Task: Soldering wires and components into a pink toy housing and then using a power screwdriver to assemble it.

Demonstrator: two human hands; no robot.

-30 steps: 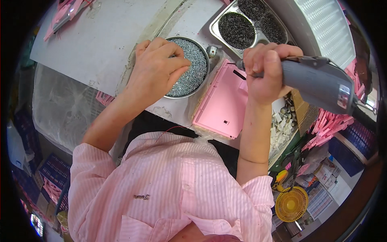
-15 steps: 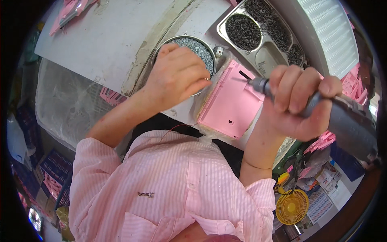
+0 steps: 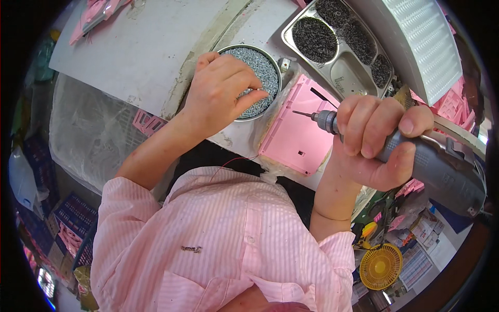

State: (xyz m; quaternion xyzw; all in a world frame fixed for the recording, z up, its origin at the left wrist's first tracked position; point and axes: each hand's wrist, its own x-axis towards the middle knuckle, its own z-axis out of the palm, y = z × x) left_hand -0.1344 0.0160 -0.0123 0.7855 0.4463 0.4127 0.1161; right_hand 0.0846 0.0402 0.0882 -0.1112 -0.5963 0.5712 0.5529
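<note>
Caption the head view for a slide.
Right hand grips a grey power screwdriver near a pink panel; left hand over a bowl.

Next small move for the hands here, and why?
I'd probably bring the left hand to the bit of the power driver: the hand hangs over the bowl of screws, and the driver, in the right hand, points leftward with no screw visible on its tip. Whether the left hand pinches one is too small to tell.

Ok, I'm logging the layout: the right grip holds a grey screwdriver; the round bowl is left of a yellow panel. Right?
The panel is pink, not yellow, in the head view. The right grip holds a grey screwdriver; the round bowl is left of the panel.
</note>
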